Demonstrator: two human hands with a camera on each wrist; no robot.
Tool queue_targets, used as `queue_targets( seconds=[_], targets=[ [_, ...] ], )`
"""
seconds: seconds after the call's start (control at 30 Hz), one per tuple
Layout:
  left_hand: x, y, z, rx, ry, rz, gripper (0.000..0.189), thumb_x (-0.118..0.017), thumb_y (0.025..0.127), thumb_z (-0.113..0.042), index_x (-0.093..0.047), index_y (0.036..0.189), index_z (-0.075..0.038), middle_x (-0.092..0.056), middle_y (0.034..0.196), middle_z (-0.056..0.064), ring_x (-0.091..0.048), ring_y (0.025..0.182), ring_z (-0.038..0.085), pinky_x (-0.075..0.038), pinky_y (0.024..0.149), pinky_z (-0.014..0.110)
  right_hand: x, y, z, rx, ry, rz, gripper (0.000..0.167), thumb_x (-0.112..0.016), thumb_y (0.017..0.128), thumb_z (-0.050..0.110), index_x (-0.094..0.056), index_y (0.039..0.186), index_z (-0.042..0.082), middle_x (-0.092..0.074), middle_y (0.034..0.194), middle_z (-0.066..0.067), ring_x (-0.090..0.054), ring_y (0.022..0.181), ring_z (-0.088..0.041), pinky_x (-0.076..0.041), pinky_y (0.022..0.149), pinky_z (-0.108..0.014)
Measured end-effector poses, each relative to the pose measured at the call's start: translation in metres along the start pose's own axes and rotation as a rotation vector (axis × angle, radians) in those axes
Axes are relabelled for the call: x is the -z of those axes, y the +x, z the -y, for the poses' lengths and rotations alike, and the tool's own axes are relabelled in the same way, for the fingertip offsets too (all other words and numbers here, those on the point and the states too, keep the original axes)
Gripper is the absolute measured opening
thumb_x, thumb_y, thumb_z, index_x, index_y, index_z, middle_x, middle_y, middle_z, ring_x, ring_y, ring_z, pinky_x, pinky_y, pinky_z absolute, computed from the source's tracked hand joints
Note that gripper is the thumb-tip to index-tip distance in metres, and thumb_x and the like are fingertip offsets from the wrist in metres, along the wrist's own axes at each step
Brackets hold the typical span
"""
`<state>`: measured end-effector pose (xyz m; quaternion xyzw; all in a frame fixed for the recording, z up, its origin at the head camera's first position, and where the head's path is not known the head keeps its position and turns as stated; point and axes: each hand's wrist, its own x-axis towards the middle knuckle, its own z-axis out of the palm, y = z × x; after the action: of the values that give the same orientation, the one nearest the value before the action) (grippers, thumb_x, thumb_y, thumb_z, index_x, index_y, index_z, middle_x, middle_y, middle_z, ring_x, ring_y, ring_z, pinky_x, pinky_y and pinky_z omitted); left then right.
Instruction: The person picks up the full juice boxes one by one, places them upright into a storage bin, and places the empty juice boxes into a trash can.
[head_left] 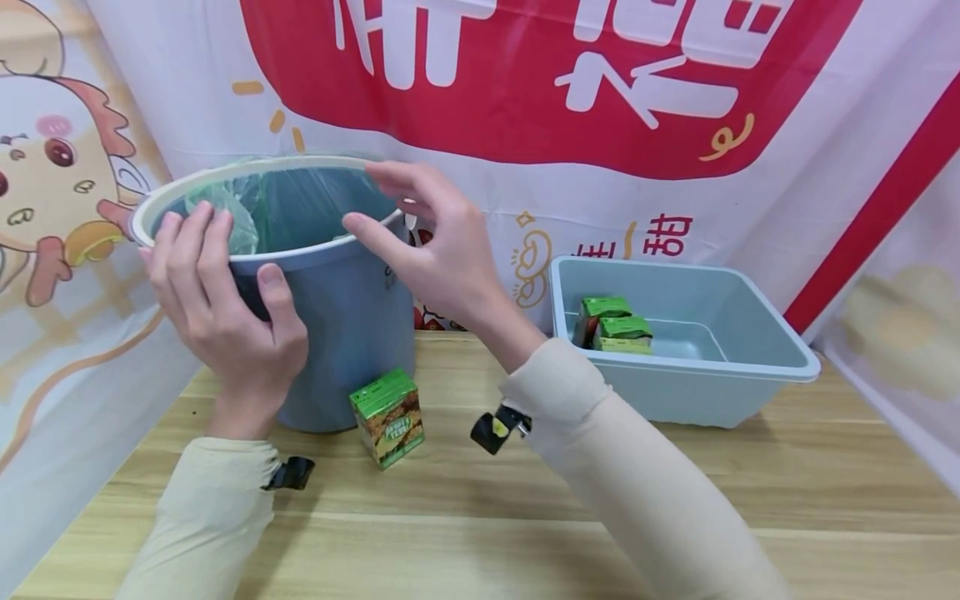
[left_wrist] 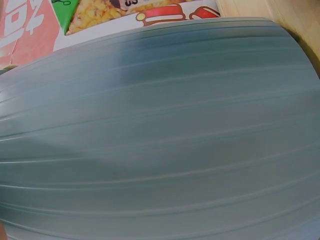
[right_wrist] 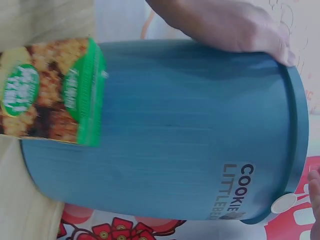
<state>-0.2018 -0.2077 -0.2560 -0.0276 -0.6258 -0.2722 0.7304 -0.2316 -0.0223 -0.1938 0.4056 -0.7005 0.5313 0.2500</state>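
A blue-grey trash bin [head_left: 337, 317] with a pale rim stands on the table, a thin green plastic bag [head_left: 240, 208] lining its inside. My left hand [head_left: 225, 308] holds the rim at the front left, fingers over the edge and thumb outside. My right hand [head_left: 438, 233] is spread at the bin's right rim, with thumb and fingers apart and nothing held. Close against the bin's front stands a small green and brown snack box [head_left: 388, 421], also in the right wrist view. Ribbed bin wall [left_wrist: 160, 125] fills most of the left wrist view.
On the right is a light blue plastic basin [head_left: 697, 392] with a few green-topped snack boxes [head_left: 626, 329] at its left end. Behind everything hangs a printed red and white cloth [head_left: 465, 125]. The wooden table [head_left: 465, 533] extends in front.
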Motion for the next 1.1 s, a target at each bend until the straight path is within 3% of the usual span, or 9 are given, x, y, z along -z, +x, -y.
queue_targets(
  seconds=[0.13, 0.37, 0.73, 0.93, 1.1],
  targets=[
    [0.0, 0.0, 0.001, 0.001, -0.004, -0.002, 0.053, -0.051, 0.093, -0.034, -0.066, 0.13, 0.0, -0.066, 0.14, 0.016, -0.051, 0.143, 0.037, -0.02, 0.133, 0.056, 0.003, -0.017, -0.001, -0.012, 0.073, -0.016, 0.049, -0.078, 0.094, 0.018, -0.065, 0.139, 0.005, -0.067, 0.139, -0.01, -0.067, 0.124, -0.018, -0.057, 0.107, -0.03],
    [0.001, 0.0, 0.003, 0.005, 0.004, 0.005, 0.053, -0.052, 0.092, -0.034, -0.066, 0.131, -0.001, -0.066, 0.141, 0.016, -0.05, 0.143, 0.036, -0.02, 0.133, 0.055, 0.004, -0.056, -0.016, -0.136, 0.174, 0.049, 0.044, -0.077, 0.095, 0.014, -0.065, 0.135, 0.002, -0.068, 0.133, -0.016, -0.067, 0.122, -0.032, -0.059, 0.105, -0.04],
    [0.001, -0.001, 0.004, -0.001, -0.004, -0.009, 0.052, -0.052, 0.093, -0.035, -0.068, 0.13, -0.002, -0.067, 0.14, 0.015, -0.051, 0.143, 0.035, -0.02, 0.133, 0.054, -0.011, -0.118, -0.04, -0.377, 0.168, 0.209, 0.048, -0.081, 0.093, 0.022, -0.065, 0.137, 0.01, -0.069, 0.134, -0.009, -0.068, 0.121, -0.023, -0.058, 0.106, -0.04],
    [-0.001, -0.005, 0.011, -0.011, -0.008, -0.017, 0.054, -0.051, 0.095, -0.04, -0.069, 0.131, -0.004, -0.067, 0.141, 0.011, -0.051, 0.144, 0.031, -0.02, 0.133, 0.053, -0.022, -0.135, -0.048, -0.448, 0.156, 0.263, 0.056, -0.084, 0.091, 0.024, -0.064, 0.141, 0.01, -0.067, 0.141, -0.01, -0.067, 0.126, -0.027, -0.058, 0.107, -0.045],
    [-0.003, -0.005, 0.012, -0.011, -0.011, -0.016, 0.054, -0.051, 0.095, -0.041, -0.069, 0.131, -0.005, -0.067, 0.141, 0.011, -0.051, 0.144, 0.031, -0.02, 0.133, 0.053, -0.028, -0.142, -0.049, -0.485, 0.098, 0.32, 0.063, -0.086, 0.089, 0.031, -0.062, 0.146, 0.017, -0.064, 0.146, -0.002, -0.063, 0.128, -0.02, -0.057, 0.107, -0.041]
  ],
)
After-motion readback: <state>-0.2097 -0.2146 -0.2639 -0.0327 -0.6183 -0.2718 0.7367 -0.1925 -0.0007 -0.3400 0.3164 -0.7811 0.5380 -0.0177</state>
